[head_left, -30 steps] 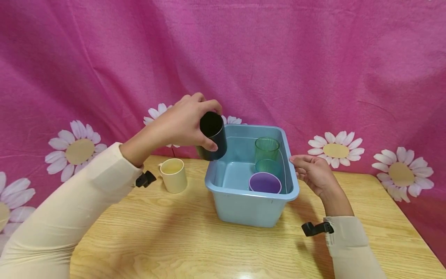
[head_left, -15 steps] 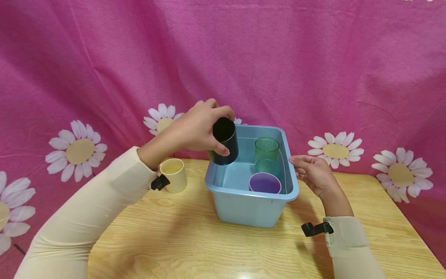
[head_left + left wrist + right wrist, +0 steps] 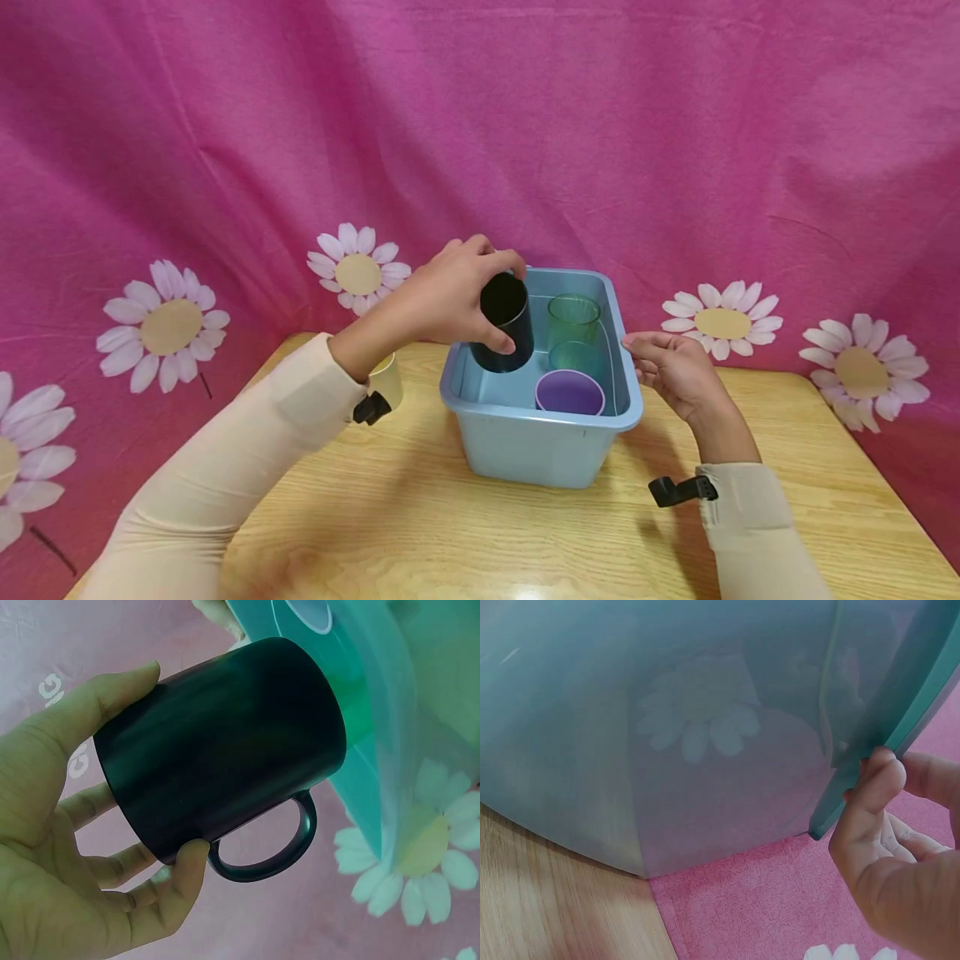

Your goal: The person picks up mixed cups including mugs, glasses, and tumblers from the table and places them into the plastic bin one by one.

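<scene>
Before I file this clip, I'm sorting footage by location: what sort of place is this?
Probably an indoor tabletop set up for filming: a pink flowered cloth hangs behind a wood-grain table with a blue tub on it, and small black devices show at both sleeves.

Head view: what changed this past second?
Left hand, gripping the black cylindrical mug, moved rightward and down, bringing it further over the blue rectangular plastic tub. Nothing released. Unchanged: right hand pinching the tub's rim; transparent green cup and round purple cup inside.
</scene>
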Demonstrator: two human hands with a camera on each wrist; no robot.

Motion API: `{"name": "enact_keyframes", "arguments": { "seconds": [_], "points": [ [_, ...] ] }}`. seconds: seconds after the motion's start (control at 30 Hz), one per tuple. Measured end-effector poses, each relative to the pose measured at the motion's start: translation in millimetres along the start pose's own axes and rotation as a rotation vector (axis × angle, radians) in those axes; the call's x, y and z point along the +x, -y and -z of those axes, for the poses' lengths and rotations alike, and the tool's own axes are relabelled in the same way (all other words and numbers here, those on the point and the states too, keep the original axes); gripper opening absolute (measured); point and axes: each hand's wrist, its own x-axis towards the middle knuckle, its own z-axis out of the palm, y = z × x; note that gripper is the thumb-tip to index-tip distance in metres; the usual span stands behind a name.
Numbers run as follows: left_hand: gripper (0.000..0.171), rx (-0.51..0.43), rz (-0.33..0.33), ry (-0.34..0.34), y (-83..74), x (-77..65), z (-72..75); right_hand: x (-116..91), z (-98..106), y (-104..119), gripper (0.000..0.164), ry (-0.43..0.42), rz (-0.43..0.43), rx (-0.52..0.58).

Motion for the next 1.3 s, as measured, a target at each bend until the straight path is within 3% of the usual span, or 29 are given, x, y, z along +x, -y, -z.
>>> {"name": "enact_keyframes", "arguments": {
  "seconds": [0.5,0.93,1.3],
  "points": [
    [0.072,0.029,-0.028,0.052,0.7,2.2,-38.4,1.0,1.8,1.8,0.008,-0.013,-0.004,-0.02],
    [0.073,0.025,-0.017,0.094,9.0,5.5,-60.4,2.0,2.6,0.3,0.007,-0.015,-0.01,-0.024],
    [0.07,0.052,-0.079,0.14,13.4,10.8,-77.7,1.2,0.8,1.9,0.006,-0.024,-0.01,-0.045]
  ]
}}
